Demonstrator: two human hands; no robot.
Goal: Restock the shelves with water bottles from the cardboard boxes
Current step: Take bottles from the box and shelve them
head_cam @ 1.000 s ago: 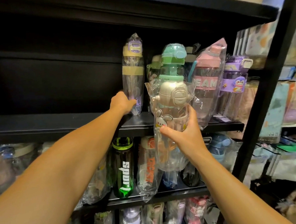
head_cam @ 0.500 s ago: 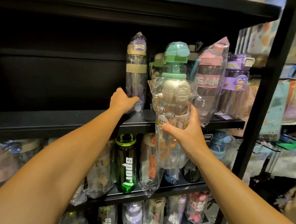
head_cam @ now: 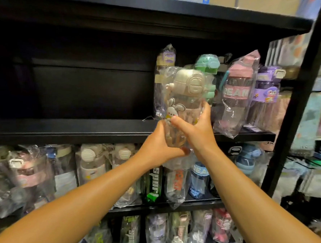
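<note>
**Both hands now on the beige-capped bottle**

Since a moment ago the left hand (head_cam: 158, 149) has left the tall purple-capped bottle (head_cam: 164, 74) on the shelf and come across to the wrapped bottle (head_cam: 186, 104), where it now grips the lower body from the left. The right hand (head_cam: 196, 130) clasps the same bottle from the right, thumb across its front.

That bottle is held in the air in front of the black shelf (head_cam: 72, 130), just at its front lip, base below the shelf edge and beige cap above it. Left of the purple-capped bottle the shelf board lies bare and dark as far as the frame edge.

Directly behind stand the purple-capped bottle and a green-capped bottle (head_cam: 208, 64); to the right, a pink bottle (head_cam: 236, 96) leans in its wrapper, then a purple one (head_cam: 265, 96) beside the black upright post (head_cam: 304, 86).

The held bottle stands nearly upright, cap uppermost, tipped slightly to the right.
</note>
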